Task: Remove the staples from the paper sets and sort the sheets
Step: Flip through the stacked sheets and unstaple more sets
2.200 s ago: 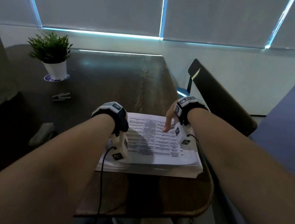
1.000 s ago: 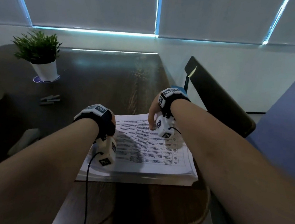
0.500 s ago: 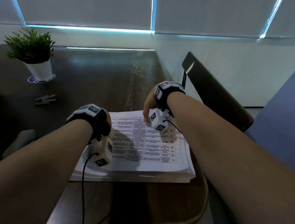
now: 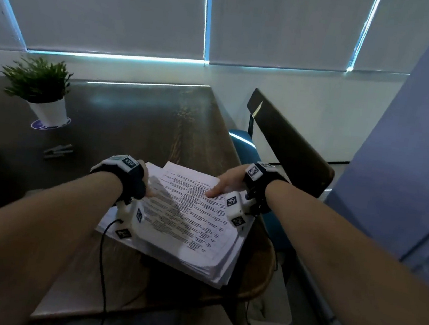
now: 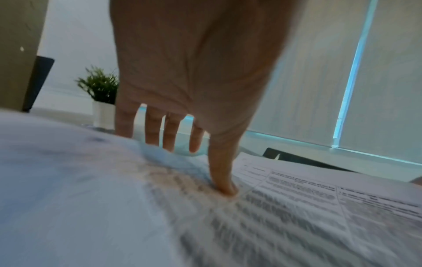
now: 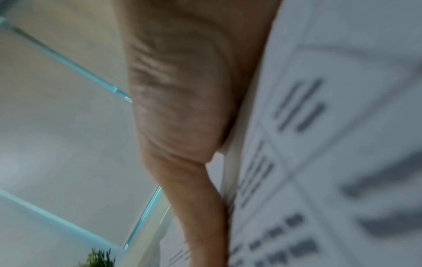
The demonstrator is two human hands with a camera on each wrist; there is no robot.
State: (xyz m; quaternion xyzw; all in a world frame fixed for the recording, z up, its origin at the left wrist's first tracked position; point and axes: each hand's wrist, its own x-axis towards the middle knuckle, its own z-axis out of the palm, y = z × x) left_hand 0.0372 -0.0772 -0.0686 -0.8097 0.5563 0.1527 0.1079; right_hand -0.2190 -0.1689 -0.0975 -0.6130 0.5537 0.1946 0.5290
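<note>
Grip state, left hand point(image 4: 146, 181): fingers spread and straight, thumb tip pressed down on the top sheet point(image 4: 188, 213) near its left far corner; the four fingers reach past the far edge, as the left wrist view shows. Right hand point(image 4: 228, 183) lies flat with straight fingers on the right far part of the same sheet, index fingertip pointing toward the left hand. Neither hand pinches anything. The paper stack point(image 4: 211, 264) sits between and under both hands, rotated so its long axis runs from near right to far left. No staple can be made out; it is judged to lie at a far corner, nearer the left thumb. The stack's near right corner overhangs the rounded edge of the surface point(image 4: 132, 114). Open room lies to the far left, where only a potted plant point(image 4: 39, 86) and a small grey object point(image 4: 58, 151), possibly the staple remover, stand well apart from the stack. A chair point(image 4: 290, 150) closes the right side.
</note>
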